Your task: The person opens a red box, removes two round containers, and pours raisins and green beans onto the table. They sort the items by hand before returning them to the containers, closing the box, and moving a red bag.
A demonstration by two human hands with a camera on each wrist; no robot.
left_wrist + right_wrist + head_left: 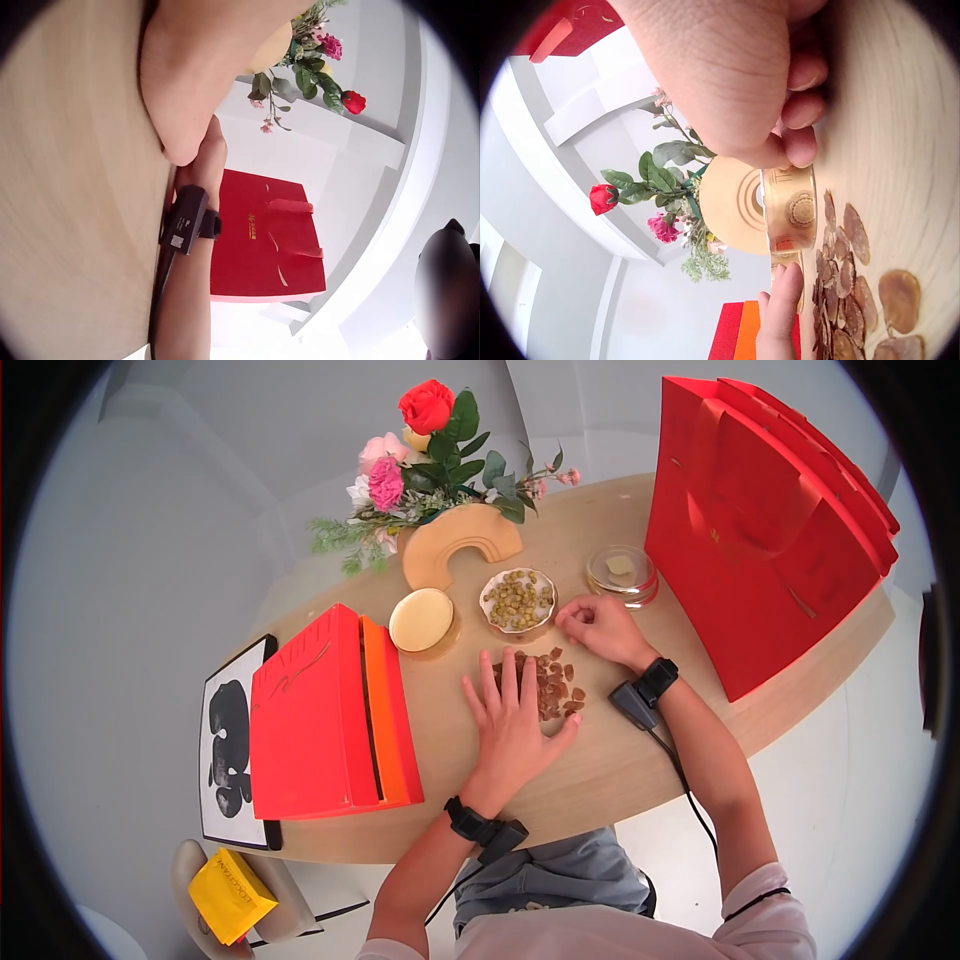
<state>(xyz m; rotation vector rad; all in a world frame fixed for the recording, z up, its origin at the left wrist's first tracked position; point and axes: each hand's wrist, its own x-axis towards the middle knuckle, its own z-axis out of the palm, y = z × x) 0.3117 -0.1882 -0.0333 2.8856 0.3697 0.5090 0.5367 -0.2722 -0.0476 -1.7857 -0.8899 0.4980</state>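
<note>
My left hand (pixel 508 735) lies with fingers spread and straight over a pile of brown, translucent dried slices (pixel 553 685). The fingers cover the pile's left part. My right hand (pixel 605 628) is beside a round white-rimmed bowl (pixel 519 636) filled with small olive-green pellets (pixel 518 600). In the right wrist view this right hand (pixel 735 82) has its fingers curled, the thumb tip against them, and nothing shows between them. The bowl's gold patterned wall (pixel 791 210) appears just past the fingertips.
A gold-rimmed round container (pixel 422 622) stands left of the bowl, a glass dish (pixel 640 592) with a pale piece right of it. Red box (pixel 310 730) and framed picture (pixel 228 750) lie left. Flowers (pixel 430 470) and a wooden arch (pixel 445 545) stand behind; a red bag (pixel 740 550) stands right.
</note>
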